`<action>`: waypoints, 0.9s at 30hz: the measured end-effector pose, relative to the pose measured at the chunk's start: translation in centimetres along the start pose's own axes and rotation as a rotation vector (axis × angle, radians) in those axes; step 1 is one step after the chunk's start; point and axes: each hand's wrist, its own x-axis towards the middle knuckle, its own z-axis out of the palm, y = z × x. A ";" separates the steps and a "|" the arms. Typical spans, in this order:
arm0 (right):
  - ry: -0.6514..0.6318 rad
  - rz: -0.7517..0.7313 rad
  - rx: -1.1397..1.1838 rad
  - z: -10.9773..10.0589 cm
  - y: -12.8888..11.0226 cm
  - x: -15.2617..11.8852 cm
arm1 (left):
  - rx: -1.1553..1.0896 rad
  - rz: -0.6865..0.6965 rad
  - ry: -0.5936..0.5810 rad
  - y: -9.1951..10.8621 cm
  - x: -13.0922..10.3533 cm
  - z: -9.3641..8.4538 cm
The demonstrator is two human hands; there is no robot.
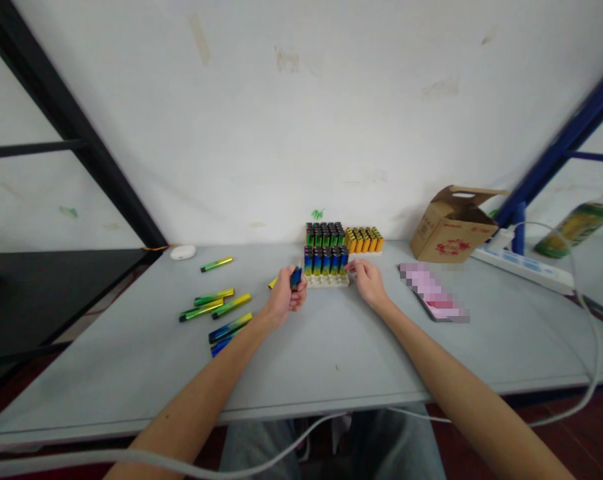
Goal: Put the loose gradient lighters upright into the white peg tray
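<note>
My left hand (284, 297) is closed around a blue battery (296, 279), just left of a pale holder (326, 282) with holes along its front. Blue-and-yellow batteries (326, 261) stand upright in rows in that holder. My right hand (366, 279) is at the holder's right end, its fingertips pinched together beside the last blue battery; what they hold, if anything, is too small to make out. Behind stand dark-topped green batteries (325, 234) and yellow ones (364, 240). Several loose green-yellow batteries (231, 306) and blue-yellow ones (230, 328) lie at the left.
On the table (331, 360), a phone (434, 292) lies to the right, before an open cardboard box (451, 227). A power strip (526, 267) and a bottle (576, 225) are farther right. A white case (183, 253) sits back left. A white cable crosses the front.
</note>
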 end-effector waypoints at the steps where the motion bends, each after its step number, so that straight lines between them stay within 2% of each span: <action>1: 0.000 0.000 0.000 0.0 0.0 0.0 | 0.000 0.000 -0.005 0.0 0.0 0.0; 11: -0.002 -0.005 -0.025 0.0 -0.1 -0.1 | -0.043 -0.009 -0.035 -0.1 0.2 0.0; 14: 0.002 -0.014 -0.045 -0.1 -0.2 -0.2 | -0.114 0.032 -0.034 0.0 0.1 0.1; 17: 0.094 -0.063 -0.086 -0.5 -0.8 -0.3 | -0.161 0.127 -0.008 -0.1 0.3 0.2; 20: 0.181 -0.178 -0.113 -0.9 -2.1 -0.6 | -0.093 0.208 0.044 -0.7 0.7 0.2; 21: 0.171 -0.219 -0.107 -1.0 -2.7 -0.9 | -0.061 0.221 0.049 -0.9 0.9 0.2; 24: 0.035 -0.354 -0.055 -0.7 -4.4 -1.8 | 0.024 0.214 0.009 -1.6 1.2 0.2; 27: -0.051 -0.385 0.020 0.1 -5.5 -2.8 | 0.087 0.213 -0.046 -2.0 1.2 0.3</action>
